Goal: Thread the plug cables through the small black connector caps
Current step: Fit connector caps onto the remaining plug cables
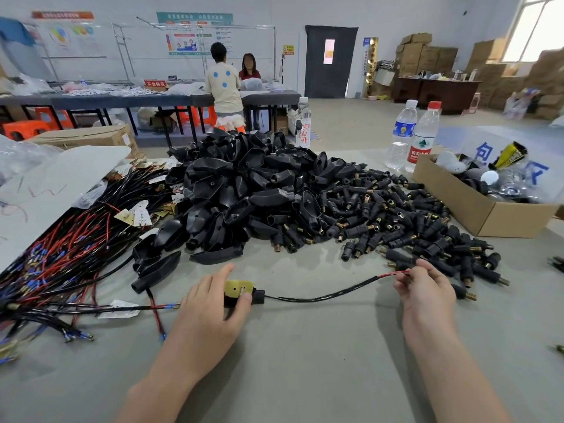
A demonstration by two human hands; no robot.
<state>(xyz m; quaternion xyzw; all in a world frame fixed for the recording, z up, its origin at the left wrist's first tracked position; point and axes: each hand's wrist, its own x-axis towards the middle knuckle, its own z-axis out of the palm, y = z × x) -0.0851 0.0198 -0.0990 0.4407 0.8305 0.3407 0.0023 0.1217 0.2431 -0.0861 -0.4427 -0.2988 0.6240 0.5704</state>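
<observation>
Fingers (222, 272) of the left hand (210, 309) grip the plug (239, 290) of a black plug cable (320, 297) lying across the grey table (305, 367) at 6 o'clock; the right hand (427, 290) pinches its red wire ends (393, 273). Small black connector caps (396, 215) heap at 1 o'clock, larger black housings (244, 190) at 12, wire bundles (61, 257) at 9, a cardboard box (476, 210) at 2.
</observation>
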